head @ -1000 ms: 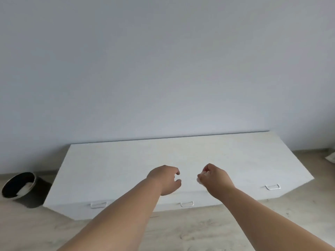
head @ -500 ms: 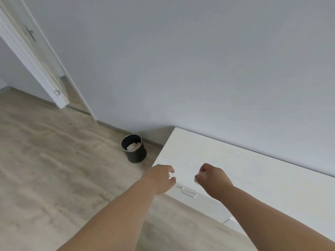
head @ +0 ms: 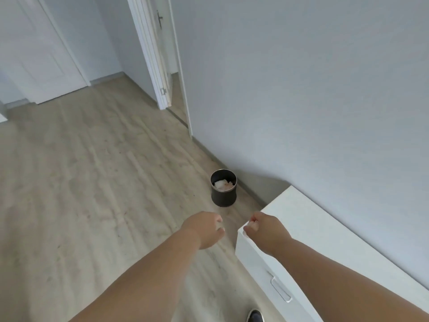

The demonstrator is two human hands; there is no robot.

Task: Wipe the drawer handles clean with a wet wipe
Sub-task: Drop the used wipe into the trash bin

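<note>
Floor: pale wood planks that fill the left and middle of the view, running from the doors down to the low cabinet.
Wall: plain grey-white, it rises behind the low cabinet and goes on to its left as far as the door frame.
Low cabinet: white, with a flat top; it stands against the wall at the lower right. Only its left end and a part of its front are seen.
Doors: a white closed door is far from the cabinet, at the upper left; a second white door stands open near the top middle, and its dark lever is seen.
Left arm and left hand: the bare forearm reaches forward over the floor, just left of the cabinet's corner. The fingers are loosely curled and nothing is seen in them, so the hand is relaxed.
Right arm and right hand: the forearm crosses over the cabinet's front, and the hand is above the cabinet's left front corner. The fingers are clenched into a fist. A small white bit shows at the fingertips, probably the wet wipe, but this cannot be told for sure.
Bin: a small dark round bin on the floor, beyond the cabinet's left end and close to the wall. Crumpled white paper lies inside it.
Drawer handle: a thin white loop on the cabinet's front, below the right forearm; no hand touches it.
Shoe: a dark toe at the bottom edge, on the floor just in front of the cabinet.
</note>
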